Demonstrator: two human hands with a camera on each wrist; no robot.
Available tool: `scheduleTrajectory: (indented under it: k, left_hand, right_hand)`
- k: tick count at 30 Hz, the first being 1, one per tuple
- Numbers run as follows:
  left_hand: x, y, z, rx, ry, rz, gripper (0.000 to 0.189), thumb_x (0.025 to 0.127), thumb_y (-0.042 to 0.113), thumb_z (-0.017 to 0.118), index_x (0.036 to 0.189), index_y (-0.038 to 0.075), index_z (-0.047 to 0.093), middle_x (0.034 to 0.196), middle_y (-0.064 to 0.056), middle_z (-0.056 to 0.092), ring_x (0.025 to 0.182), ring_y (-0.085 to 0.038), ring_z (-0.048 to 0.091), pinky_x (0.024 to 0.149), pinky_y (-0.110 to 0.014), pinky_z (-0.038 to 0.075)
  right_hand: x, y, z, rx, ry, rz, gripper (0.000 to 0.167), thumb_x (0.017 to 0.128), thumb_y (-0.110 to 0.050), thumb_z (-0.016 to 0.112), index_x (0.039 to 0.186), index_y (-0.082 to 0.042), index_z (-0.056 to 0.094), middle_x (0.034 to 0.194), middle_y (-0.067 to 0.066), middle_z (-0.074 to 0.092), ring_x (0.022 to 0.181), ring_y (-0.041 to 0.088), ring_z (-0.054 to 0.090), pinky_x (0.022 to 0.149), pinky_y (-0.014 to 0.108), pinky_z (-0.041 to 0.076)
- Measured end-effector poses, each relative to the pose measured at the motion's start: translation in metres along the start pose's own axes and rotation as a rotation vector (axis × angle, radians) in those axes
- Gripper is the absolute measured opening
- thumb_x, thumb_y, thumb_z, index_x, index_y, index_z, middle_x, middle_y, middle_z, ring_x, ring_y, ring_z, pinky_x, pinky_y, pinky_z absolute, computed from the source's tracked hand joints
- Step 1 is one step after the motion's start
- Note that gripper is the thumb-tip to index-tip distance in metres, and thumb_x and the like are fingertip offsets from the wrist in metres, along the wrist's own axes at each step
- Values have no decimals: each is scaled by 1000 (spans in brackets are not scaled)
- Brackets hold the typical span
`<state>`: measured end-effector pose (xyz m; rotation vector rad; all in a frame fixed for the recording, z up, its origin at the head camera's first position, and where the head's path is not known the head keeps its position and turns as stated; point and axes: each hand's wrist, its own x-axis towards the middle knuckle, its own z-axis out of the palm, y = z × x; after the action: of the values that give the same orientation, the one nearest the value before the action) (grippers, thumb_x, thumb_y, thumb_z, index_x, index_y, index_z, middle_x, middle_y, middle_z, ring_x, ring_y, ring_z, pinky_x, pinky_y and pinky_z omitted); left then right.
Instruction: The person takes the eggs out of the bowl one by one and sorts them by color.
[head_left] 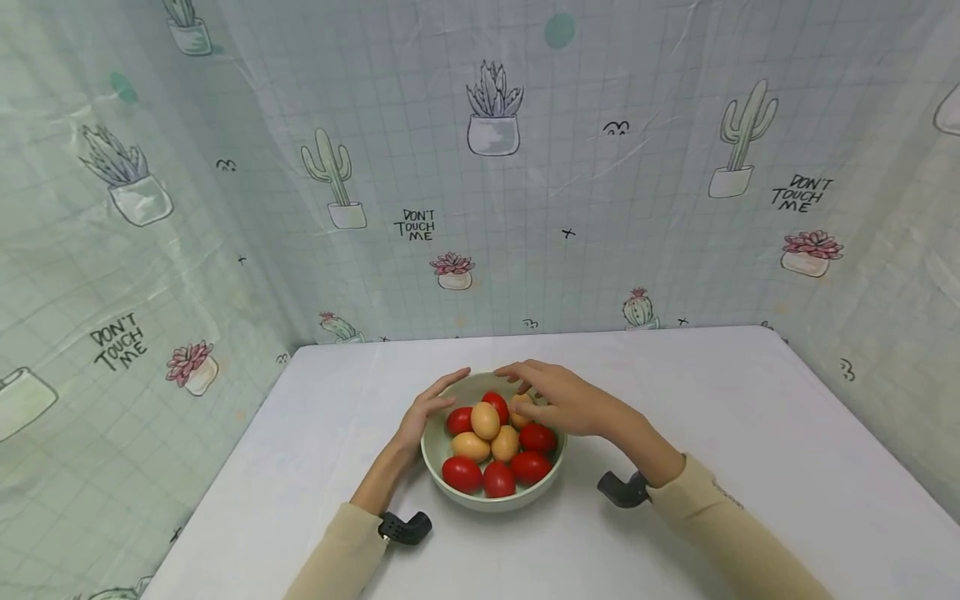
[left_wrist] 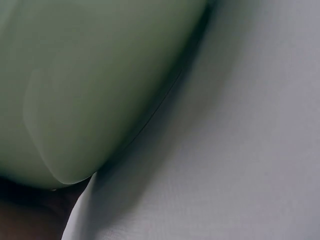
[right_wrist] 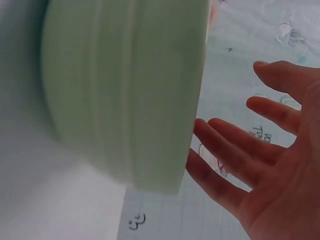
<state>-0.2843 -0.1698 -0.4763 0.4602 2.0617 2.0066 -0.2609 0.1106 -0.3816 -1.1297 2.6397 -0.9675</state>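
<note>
A pale green bowl [head_left: 497,505] stands on the white table, filled with several egg-shaped pieces, some glossy red [head_left: 462,474] and some yellow-orange [head_left: 471,447]. My left hand [head_left: 417,422] lies against the bowl's left side, its fingers stretched along the rim. The left wrist view shows the bowl's outer wall [left_wrist: 90,85] close up, with only a dark bit of the hand at the lower left. Over the right far rim hovers my right hand [head_left: 564,398], above a yellow-orange piece [head_left: 521,412]. In the right wrist view its fingers [right_wrist: 230,150] are spread and loosely bent, holding nothing.
The white table [head_left: 337,400] runs out on both sides of the bowl. Behind and beside it hangs a pale cloth [head_left: 570,208] printed with cacti and lettering. A black wrist device sits on the left arm [head_left: 405,528] and another on the right arm [head_left: 624,490].
</note>
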Motion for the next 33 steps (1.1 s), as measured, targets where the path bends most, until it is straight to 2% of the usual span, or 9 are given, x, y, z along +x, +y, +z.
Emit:
scheduleTrajectory:
  k: [3, 8, 12, 15, 20, 26, 33]
  left_hand:
    - [-2, 0, 1, -10, 17, -13, 62, 98, 17, 39, 160, 15, 39, 166, -8, 37, 145, -25, 45, 109, -21, 47]
    - [-6, -6, 4, -49, 28, -55, 70, 90, 18, 42, 160, 26, 38, 160, -4, 44, 139, -20, 50, 108, -23, 48]
    - [-12, -7, 3, -98, 33, -57, 71, 90, 18, 41, 159, 32, 38, 160, -2, 44, 140, -21, 49, 108, -22, 47]
    - [-15, -7, 2, -109, 7, -45, 69, 91, 19, 40, 159, 34, 37, 160, -2, 43, 141, -21, 47, 110, -22, 46]
    - [-15, -9, 3, -102, -7, -23, 69, 92, 22, 39, 161, 29, 34, 159, -5, 44, 140, -20, 50, 110, -24, 47]
    - [-9, -11, 5, -90, -10, -16, 65, 96, 22, 40, 161, 26, 35, 158, -4, 45, 138, -18, 51, 109, -23, 47]
    - [-8, -10, 3, -149, -32, 14, 57, 104, 22, 33, 160, 23, 36, 157, -6, 44, 136, -13, 53, 110, -22, 48]
  right_hand:
    - [5, -5, 5, 38, -30, -21, 52, 101, -23, 65, 150, -16, 50, 144, 13, 60, 125, 30, 64, 104, 54, 55]
    - [11, -9, 10, 23, -63, -52, 54, 96, -17, 72, 146, -11, 55, 138, 14, 63, 126, 33, 61, 105, 55, 54]
    - [15, -11, 16, 28, -86, -52, 53, 97, -20, 72, 145, -8, 55, 146, 12, 59, 135, 33, 56, 110, 56, 50]
    - [18, -10, 21, 33, -98, -31, 51, 98, -23, 70, 145, -9, 56, 149, 8, 57, 139, 31, 54, 113, 56, 48]
    - [21, -8, 25, 29, -106, -23, 51, 99, -29, 68, 145, -11, 56, 148, 6, 58, 136, 30, 55, 112, 55, 49]
    - [23, -3, 28, 35, -50, -18, 46, 100, -27, 68, 140, -8, 60, 141, 12, 63, 127, 32, 60, 105, 55, 54]
    - [29, -2, 38, -10, -37, -43, 42, 99, -27, 68, 137, -11, 63, 135, 6, 66, 126, 25, 59, 109, 53, 51]
